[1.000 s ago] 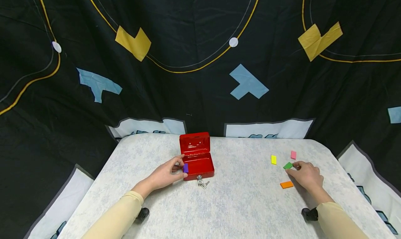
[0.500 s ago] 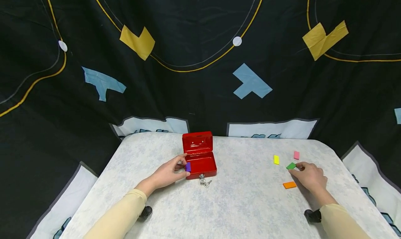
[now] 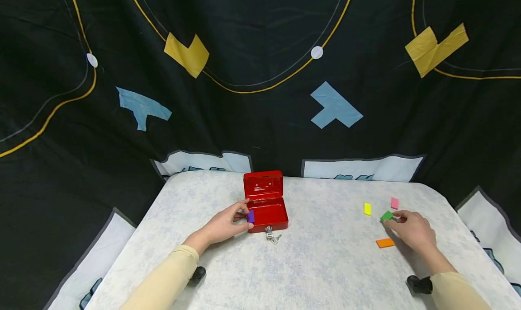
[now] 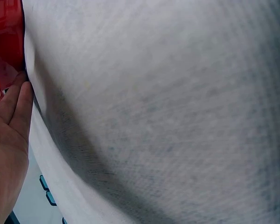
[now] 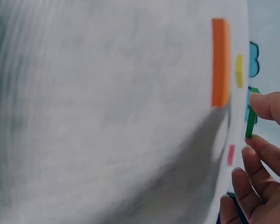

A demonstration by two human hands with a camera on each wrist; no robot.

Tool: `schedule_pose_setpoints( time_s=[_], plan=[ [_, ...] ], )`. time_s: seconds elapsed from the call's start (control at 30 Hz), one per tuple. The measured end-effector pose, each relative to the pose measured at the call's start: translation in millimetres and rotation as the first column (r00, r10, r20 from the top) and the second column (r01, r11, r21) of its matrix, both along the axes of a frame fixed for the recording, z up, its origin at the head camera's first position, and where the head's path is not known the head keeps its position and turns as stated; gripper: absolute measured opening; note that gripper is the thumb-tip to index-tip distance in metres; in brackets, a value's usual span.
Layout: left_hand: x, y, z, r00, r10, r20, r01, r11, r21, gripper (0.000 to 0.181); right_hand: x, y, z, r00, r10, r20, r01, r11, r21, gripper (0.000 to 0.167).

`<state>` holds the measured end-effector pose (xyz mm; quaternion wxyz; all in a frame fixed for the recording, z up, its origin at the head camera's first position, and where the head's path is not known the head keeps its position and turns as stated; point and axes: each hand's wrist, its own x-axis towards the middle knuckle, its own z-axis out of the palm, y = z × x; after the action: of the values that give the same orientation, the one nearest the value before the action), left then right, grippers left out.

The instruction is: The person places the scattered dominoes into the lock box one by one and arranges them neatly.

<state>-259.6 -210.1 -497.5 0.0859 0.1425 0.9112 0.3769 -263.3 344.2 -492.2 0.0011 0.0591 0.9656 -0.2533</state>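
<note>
A red metal cash box (image 3: 270,219) stands on the table with its lid raised. My left hand (image 3: 228,223) holds its left side, thumb at the front corner and index finger at the rear one. In the left wrist view, fingers of the left hand (image 4: 9,140) touch the red wall. A purple tile (image 3: 251,216) lies at the left inside the box. A small padlock (image 3: 269,232) with keys is at its front. On the right, my right hand (image 3: 413,228) pinches a green tile (image 5: 252,114) between thumb and index finger, seemingly just off the tabletop.
Near the right hand lie a yellow tile (image 3: 367,209), a pink tile (image 3: 395,203) and an orange tile (image 3: 385,243). The pale table (image 3: 325,265) ends at a dark curtain (image 3: 268,129) at the back.
The head view has shifted slightly, so everything appears further right. Both hands keep their places at the cash box and the green tile.
</note>
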Motion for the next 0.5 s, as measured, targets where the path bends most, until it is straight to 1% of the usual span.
schedule_pose_setpoints(
  time_s=[0.17,0.27,0.5],
  plan=[
    [-1.2,0.3,-0.7,1.0,-0.011,-0.015,0.011,1.0,0.007,0.039,3.1,-9.5,10.7,0.996,0.055,-0.065,-0.056,0.998,-0.001,0.066],
    [-1.2,0.1,-1.0,1.0,-0.013,-0.021,0.013,1.0,0.006,0.039,6.2,-20.3,15.0,0.992,0.081,-0.095,-0.084,0.996,-0.023,0.065],
    [0.1,-0.4,-0.4,1.0,-0.009,-0.01,0.009,1.0,0.009,0.04,15.0,-48.7,18.6,0.98,0.143,-0.141,-0.151,0.988,-0.044,0.063]
  ],
)
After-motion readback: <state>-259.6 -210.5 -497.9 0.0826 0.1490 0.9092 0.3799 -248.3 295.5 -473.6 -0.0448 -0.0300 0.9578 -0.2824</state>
